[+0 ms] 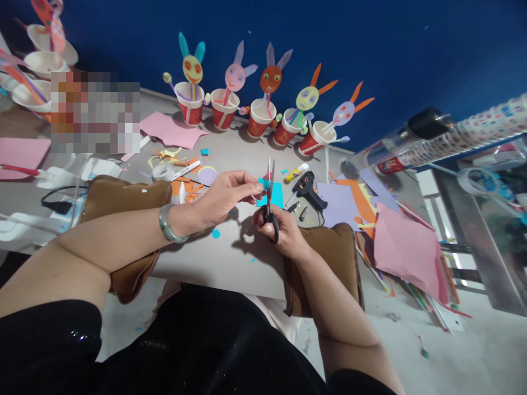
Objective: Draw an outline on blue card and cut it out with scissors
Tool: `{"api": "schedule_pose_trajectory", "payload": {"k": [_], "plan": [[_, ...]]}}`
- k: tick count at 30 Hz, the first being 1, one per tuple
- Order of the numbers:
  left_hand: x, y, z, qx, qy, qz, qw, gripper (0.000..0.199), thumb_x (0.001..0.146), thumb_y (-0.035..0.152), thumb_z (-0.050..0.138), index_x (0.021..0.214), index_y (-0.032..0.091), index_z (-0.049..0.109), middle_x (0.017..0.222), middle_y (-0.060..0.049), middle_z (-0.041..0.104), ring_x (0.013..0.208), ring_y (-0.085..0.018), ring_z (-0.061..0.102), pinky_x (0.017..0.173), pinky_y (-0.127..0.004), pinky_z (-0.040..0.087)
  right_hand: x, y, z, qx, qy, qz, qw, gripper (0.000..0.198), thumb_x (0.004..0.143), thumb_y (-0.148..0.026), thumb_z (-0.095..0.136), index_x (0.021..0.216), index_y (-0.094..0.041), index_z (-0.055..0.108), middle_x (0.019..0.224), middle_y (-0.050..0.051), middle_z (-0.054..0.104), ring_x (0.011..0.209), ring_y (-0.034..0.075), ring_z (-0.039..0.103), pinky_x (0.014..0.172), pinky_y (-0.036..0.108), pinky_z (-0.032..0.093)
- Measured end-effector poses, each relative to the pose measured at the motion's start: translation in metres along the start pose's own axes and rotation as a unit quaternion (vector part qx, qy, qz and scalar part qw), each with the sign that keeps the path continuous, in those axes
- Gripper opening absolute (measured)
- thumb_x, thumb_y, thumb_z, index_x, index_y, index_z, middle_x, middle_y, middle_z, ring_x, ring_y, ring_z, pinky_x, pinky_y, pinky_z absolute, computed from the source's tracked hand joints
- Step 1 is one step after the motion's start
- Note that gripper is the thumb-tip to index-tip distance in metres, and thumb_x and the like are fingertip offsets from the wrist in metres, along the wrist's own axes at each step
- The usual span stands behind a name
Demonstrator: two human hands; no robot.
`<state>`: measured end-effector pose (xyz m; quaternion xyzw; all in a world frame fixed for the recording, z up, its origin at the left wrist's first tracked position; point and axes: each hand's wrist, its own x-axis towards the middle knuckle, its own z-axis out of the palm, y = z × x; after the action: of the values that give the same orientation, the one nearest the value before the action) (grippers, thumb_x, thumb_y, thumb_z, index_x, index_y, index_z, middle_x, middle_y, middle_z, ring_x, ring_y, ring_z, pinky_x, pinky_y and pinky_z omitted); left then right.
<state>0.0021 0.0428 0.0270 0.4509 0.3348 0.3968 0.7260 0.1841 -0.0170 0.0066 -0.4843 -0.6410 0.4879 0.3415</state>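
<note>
Between the thumb and fingers of my left hand [230,195] is a small blue paper piece [264,184]. My right hand [284,233] grips black-handled scissors [270,189], their blades pointing up and slightly parted beside the paper piece. Behind the hands, a larger blue sheet [278,195] lies on the table, partly hidden by the scissors. A small blue cut-out [216,233] rests on the tabletop below my left wrist, which wears a bangle.
Red paper cups [262,122] with paper rabbits line the back wall. A black glue gun [308,191] and glue stick [297,172] lie right of my hands. Brown cushions [123,197] sit under both forearms. Pink paper [405,247] and coloured sticks are at the right.
</note>
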Motion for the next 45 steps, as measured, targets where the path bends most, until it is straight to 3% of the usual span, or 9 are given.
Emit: {"api": "schedule_pose_trajectory", "payload": {"k": [16, 33, 45], "plan": [[0.001, -0.004, -0.003, -0.005, -0.007, 0.011, 1.000, 0.023, 0.078, 0.034, 0.077, 0.073, 0.018, 0.062, 0.075, 0.001, 0.066, 0.075, -0.011, 0.062, 0.073, -0.027, 0.050, 0.000, 0.002, -0.002, -0.006, -0.002, -0.005, 1.000, 0.066, 0.075, -0.086, 0.060, 0.071, -0.020, 0.053, 0.070, 0.001, 0.057, 0.065, 0.013, 0.046, 0.062, 0.029, 0.037], [0.002, 0.002, -0.002, -0.003, 0.005, 0.031, 0.999, 0.021, 0.076, 0.030, 0.075, 0.071, 0.017, 0.059, 0.071, 0.002, 0.065, 0.065, -0.008, 0.059, 0.068, -0.026, 0.049, 0.000, -0.001, -0.002, -0.011, 0.001, -0.001, 1.000, 0.068, 0.073, -0.087, 0.059, 0.066, -0.020, 0.051, 0.063, -0.001, 0.052, 0.061, 0.013, 0.044, 0.058, 0.028, 0.036], [0.001, 0.008, 0.000, 0.008, 0.024, -0.001, 1.000, 0.023, 0.075, 0.032, 0.076, 0.071, 0.018, 0.059, 0.073, 0.000, 0.067, 0.072, -0.011, 0.061, 0.071, -0.027, 0.049, 0.000, 0.005, -0.002, 0.044, 0.018, 0.004, 0.999, 0.064, 0.076, -0.085, 0.059, 0.070, -0.021, 0.052, 0.064, -0.001, 0.053, 0.059, 0.013, 0.046, 0.058, 0.029, 0.037]]}}
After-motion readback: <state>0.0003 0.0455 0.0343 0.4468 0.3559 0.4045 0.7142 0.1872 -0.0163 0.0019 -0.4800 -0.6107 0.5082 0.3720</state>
